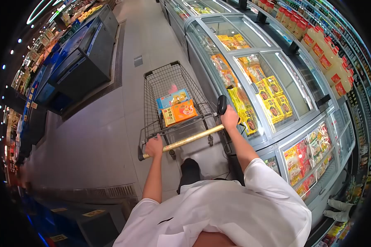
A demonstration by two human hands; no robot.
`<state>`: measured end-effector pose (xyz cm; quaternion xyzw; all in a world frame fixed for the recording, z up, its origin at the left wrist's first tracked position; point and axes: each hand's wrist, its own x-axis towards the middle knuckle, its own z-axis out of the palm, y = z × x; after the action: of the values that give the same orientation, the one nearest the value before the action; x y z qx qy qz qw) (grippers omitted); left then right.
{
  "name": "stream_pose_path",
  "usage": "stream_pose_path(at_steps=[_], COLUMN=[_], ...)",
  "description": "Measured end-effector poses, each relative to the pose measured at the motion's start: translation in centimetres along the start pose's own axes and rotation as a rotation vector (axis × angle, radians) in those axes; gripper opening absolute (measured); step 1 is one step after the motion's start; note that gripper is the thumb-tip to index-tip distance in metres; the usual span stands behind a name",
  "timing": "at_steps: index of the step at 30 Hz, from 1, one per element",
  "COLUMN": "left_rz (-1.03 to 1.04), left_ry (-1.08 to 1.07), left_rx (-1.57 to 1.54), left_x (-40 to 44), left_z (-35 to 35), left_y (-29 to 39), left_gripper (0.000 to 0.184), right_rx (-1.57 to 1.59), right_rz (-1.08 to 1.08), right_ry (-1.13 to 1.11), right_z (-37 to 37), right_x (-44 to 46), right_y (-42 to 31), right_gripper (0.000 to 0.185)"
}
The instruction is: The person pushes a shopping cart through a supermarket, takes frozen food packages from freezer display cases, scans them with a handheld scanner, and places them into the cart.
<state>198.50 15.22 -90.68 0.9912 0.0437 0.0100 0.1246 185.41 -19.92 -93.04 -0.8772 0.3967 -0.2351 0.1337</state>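
A wire shopping cart (150, 92) stands in front of me, with a yellow handle bar (193, 138). Closed around the left end of that bar is my left hand (154, 145). My right hand (230, 117) grips its right end, just beside a black rounded piece (221, 105) at the cart's corner. Inside the basket lie an orange food package (179, 113) and a blue food package (172, 99), the orange one nearer to me. Something pinkish behind them is too small to make out. My fingers' undersides are hidden.
Glass-topped freezers (272, 133) run close along the cart's right side, holding yellow bags (273, 90). Beyond them stand red-capped jugs (317, 47). A dark display counter (86, 61) is at the left, across the grey tiled floor (99, 136). My dark shoe (190, 168) shows below the handle.
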Motion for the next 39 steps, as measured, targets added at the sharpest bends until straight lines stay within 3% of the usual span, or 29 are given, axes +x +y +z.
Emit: stream_pose_path(at_steps=[7,9,13,15,21,25,30,34,36,37,38,39], left_rz=[0.058,0.079,0.119,0.127,0.084,0.07,0.019,0.131,0.288,0.333,0.296,0.393], left_ry=[0.031,0.08,0.015,0.001,-0.094,-0.04,-0.036,0.096,-0.072,-0.193,-0.475,-0.593], left_rx=[-0.053,-0.08,-0.055,-0.039,0.059,0.044,0.069,-0.281,-0.622,-0.896,-1.295,-1.527], left_x=[14.2,18.8,27.1,31.3,42.9,50.2,59.7,66.5,68.2,67.8,67.8,67.4], left_z=[2.1,3.2,4.6,5.1,6.1,7.6,8.5,9.9,7.9,3.9,-0.6,-5.8], left_y=[8.6,10.3,14.5,17.0,23.8,28.9,35.3,39.5,44.9,49.7,54.0,57.7], left_gripper=[0.038,0.036,0.034,0.034,0.04,0.04,0.037,0.035,0.037,0.037,0.032,0.025], right_rx=[-0.089,-0.162,-0.224,-0.186,-0.022,0.008,0.017,0.052,0.068,0.057,0.066,0.076], right_rz=[-0.301,-0.267,-0.175,-0.149,0.0,-0.062,-0.024,0.042,0.146,0.125,0.144,0.162], right_ry=[0.152,0.109,0.11,0.209,0.111,0.201,0.126,0.115,0.108,0.077,0.112,0.149], right_z=[4.9,6.9,11.1,13.6,18.3,23.4,28.7,32.8,34.5,35.6,36.7,38.1], right_x=[12.8,15.6,23.5,27.5,38.5,46.9,57.5,64.8,68.3,69.9,71.7,73.6], right_y=[-4.9,-6.6,-9.7,-10.8,-14.8,-16.3,-19.1,-21.7,-23.3,-23.7,-24.3,-25.1], right_gripper=[0.033,0.022,0.023,0.028,0.042,0.041,0.041,0.039,0.04,0.04,0.041,0.043])
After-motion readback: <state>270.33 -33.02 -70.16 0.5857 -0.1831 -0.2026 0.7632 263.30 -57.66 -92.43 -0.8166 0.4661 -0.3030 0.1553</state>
